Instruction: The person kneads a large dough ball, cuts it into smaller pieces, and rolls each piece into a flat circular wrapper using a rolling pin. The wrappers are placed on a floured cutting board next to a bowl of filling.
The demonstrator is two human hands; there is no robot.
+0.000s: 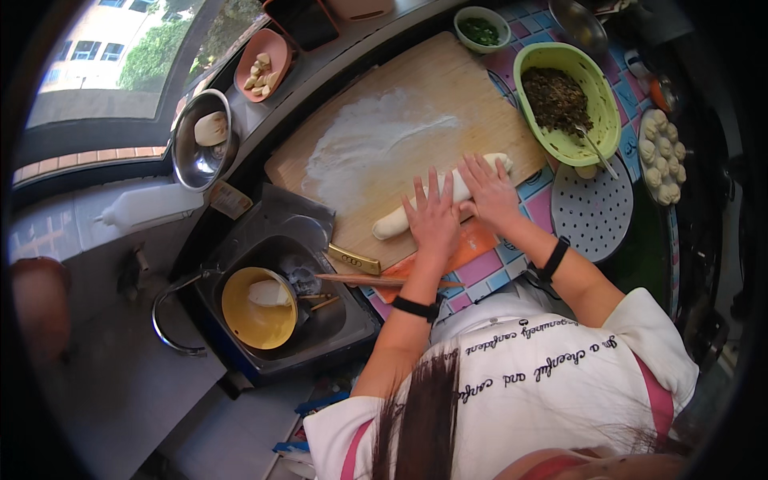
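Note:
A thick log of pale dough lies slantwise across the near side of a wooden board dusted with flour. My left hand rests palm down on the log, fingers spread. Beside it, my right hand lies flat over the dough towards its far right end. Neither hand is closed around the log. Left of the dough, a cleaver with a gold-coloured handle lies at the board's corner, its wide blade reaching over the sink. A tapered wooden rolling pin passes beneath my left forearm.
Right of the board stand a green basin of dark filling with a spoon, a perforated metal plate and a plate of shaped dough pieces. A bowl of chopped greens is behind. The sink holds a yellow bowl.

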